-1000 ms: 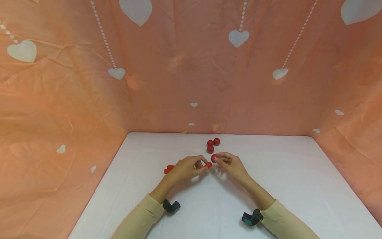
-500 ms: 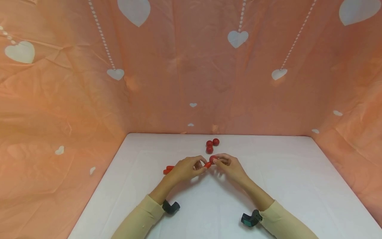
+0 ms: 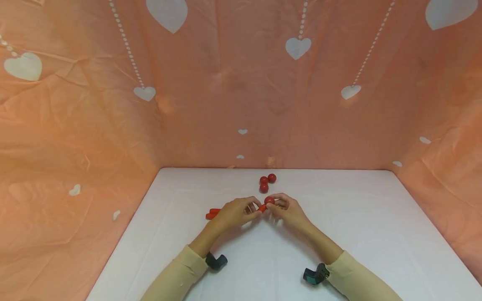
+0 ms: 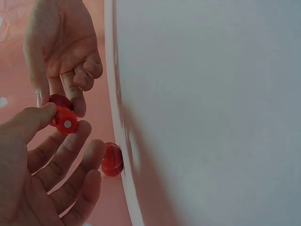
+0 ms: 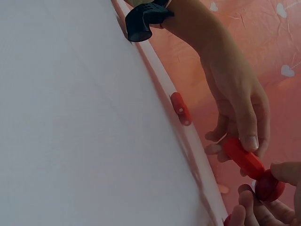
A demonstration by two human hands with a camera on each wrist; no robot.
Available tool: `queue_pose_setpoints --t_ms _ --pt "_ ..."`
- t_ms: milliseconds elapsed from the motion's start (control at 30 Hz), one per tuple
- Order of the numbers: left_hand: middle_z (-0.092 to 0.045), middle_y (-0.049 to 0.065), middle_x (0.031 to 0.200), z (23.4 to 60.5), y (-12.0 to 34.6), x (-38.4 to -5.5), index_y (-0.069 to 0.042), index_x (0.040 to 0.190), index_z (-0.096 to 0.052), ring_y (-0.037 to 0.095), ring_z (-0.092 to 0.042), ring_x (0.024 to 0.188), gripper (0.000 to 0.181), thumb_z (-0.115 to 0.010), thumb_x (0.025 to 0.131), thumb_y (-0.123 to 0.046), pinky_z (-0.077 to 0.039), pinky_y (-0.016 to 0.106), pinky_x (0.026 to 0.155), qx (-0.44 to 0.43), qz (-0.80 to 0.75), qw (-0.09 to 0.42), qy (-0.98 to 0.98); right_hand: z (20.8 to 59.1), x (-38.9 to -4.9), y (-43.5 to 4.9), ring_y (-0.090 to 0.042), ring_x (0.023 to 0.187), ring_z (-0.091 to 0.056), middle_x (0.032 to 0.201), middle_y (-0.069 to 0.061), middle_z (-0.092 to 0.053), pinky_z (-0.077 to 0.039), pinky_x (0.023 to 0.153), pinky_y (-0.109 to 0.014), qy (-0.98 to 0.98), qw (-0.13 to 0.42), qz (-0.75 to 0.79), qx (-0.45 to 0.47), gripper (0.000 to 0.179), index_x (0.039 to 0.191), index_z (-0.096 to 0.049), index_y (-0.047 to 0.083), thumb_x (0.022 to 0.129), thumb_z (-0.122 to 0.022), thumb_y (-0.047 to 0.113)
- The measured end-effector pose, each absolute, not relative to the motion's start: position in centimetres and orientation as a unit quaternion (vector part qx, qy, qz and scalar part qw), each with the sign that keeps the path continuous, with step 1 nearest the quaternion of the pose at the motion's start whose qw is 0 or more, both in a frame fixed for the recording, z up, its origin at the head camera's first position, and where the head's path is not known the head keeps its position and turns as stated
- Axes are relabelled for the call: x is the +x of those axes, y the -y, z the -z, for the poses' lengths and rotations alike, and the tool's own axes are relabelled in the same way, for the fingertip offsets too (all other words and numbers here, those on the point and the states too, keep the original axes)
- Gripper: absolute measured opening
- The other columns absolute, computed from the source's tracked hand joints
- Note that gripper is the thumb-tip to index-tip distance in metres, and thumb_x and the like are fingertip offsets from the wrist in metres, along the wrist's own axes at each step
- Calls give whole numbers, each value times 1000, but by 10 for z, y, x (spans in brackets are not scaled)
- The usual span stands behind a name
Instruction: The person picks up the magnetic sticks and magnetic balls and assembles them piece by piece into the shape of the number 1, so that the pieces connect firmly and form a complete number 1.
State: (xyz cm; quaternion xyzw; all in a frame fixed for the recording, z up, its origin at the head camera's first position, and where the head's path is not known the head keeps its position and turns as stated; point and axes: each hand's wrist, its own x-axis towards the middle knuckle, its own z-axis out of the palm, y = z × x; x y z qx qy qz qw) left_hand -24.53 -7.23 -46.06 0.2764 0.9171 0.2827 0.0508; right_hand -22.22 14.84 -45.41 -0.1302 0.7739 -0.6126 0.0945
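Note:
My left hand (image 3: 234, 212) pinches a short red rod (image 5: 243, 157) between thumb and fingers. A pale round spot marks the rod's end, seen in the left wrist view. My right hand (image 3: 291, 212) holds a dark red ball (image 5: 269, 186) by thumb and fingertips. Ball and rod touch end to end, held above the white table (image 3: 339, 217). Just beyond the hands, three more red balls (image 3: 264, 188) lie grouped together. Beside the left hand lie two red rods (image 3: 213, 214), partly hidden by that hand in the head view.
Each wrist wears a black camera mount, one on the left (image 3: 216, 261) and one on the right (image 3: 316, 274). An orange cloth (image 3: 263, 104) with white hearts hangs behind the table and along both sides.
My right hand has brought the ball leftward and slightly down against the rod's end, closing the small gap between them. My left hand stays nearly still; the loose balls and rods have not moved.

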Motion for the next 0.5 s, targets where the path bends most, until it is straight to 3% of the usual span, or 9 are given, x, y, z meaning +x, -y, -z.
queue_pose_setpoints --t_ms 100,333,500 --pt "-66 -15 86 461 73 -246 -32 108 -63 3 -61 81 19 -65 90 -38 -49 27 71 274 -280 55 -918 462 -227 -150 -44 75 -61 107 -30 -65 -51 59 -38 -774 97 615 -118 36 125 -54 3 93 -62 16" --pt "-67 -14 91 459 75 -251 -32 110 -63 5 -61 83 20 -62 92 -39 -49 28 73 256 -279 59 -924 488 -241 -155 -20 66 -57 98 -21 -68 -48 56 -26 -779 89 619 -54 42 122 -59 11 89 -68 33" --pt "-67 -12 94 459 72 -257 -31 110 -63 6 -60 83 20 -64 91 -38 -50 27 73 248 -269 44 -930 491 -243 -157 -17 63 -54 92 -19 -67 -46 54 -24 -766 85 637 -33 43 121 -59 10 87 -70 35"
